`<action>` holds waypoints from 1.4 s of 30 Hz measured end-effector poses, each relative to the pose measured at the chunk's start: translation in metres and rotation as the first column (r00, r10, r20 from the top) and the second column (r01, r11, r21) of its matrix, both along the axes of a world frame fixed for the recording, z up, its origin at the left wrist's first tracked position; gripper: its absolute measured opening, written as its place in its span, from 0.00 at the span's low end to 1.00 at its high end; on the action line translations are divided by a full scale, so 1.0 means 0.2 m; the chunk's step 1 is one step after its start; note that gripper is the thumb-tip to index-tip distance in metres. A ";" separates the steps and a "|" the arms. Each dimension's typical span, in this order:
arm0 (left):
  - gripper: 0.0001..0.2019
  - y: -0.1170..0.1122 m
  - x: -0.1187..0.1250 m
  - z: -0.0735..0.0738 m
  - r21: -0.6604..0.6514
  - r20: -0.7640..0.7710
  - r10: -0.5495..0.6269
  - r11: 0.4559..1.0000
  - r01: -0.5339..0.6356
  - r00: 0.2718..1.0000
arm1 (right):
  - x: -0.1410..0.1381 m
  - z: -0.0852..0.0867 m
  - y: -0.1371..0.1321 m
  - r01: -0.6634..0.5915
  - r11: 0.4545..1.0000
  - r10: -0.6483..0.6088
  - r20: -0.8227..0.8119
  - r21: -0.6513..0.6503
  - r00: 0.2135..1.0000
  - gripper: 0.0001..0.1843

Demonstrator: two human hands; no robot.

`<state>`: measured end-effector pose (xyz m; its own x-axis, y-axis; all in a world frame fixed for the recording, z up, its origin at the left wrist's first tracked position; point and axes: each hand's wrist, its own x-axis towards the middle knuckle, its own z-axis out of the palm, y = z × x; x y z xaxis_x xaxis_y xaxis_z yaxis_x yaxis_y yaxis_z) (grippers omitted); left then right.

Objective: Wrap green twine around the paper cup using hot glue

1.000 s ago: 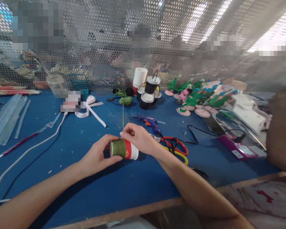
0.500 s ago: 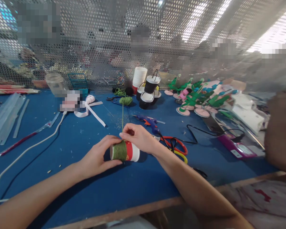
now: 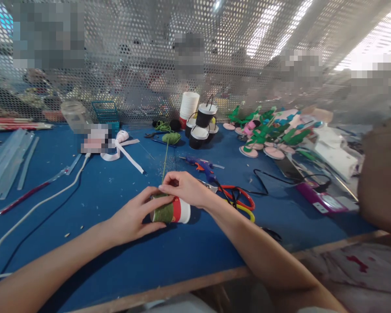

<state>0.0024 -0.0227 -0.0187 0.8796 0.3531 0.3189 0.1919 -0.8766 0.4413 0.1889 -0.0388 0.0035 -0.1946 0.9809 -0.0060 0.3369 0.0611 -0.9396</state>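
Observation:
A paper cup (image 3: 184, 211) with a red band lies on its side, green yarn (image 3: 163, 214) wound around one end. My left hand (image 3: 133, 215) is closed around the wound end, its thumb below and fingers over the top. Above the cup, my right hand (image 3: 184, 188) pinches the yarn strand (image 3: 165, 163), though its fingertips are partly hidden. That strand runs back to a green yarn ball (image 3: 171, 138) on the blue table (image 3: 117, 265).
Behind the hands lies a blue glue gun (image 3: 200, 164). Scissors (image 3: 237, 195) with red and yellow handles are by my right forearm. Black buckets (image 3: 199, 138) and stacked cups (image 3: 189, 106) stand farther back. At the right are a purple power strip (image 3: 321, 198) and another person's arm (image 3: 378, 174).
My right hand has shifted slightly left along the cup, and the strand now slants more. My left index finger has stretched farther across the wound yarn.

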 end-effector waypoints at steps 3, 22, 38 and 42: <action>0.26 0.00 0.00 0.00 0.004 -0.005 0.012 1.000 -0.012 1.000 | -0.01 0.01 0.00 0.001 1.000 -0.001 -0.013 0.012 1.000 0.08; 0.21 0.01 0.00 0.00 0.006 0.030 0.035 0.999 -0.035 0.999 | 0.30 0.15 0.00 0.334 0.910 -0.405 0.350 0.247 0.845 0.12; 0.17 0.07 -0.02 -0.06 0.133 0.128 0.120 0.982 -0.137 0.984 | 0.48 -0.05 0.09 0.516 0.856 -0.472 0.454 0.029 0.756 0.14; 0.17 0.08 -0.02 -0.04 0.134 0.116 0.131 0.980 -0.146 0.985 | 0.44 0.03 0.04 0.568 0.823 -0.552 0.260 0.013 0.792 0.03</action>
<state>-0.0023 -0.0066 -0.0274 0.7837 0.4142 0.4630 0.2749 -0.8996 0.3395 0.2779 -0.0316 0.0098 0.4047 0.9134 -0.0437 0.5094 -0.2649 -0.8187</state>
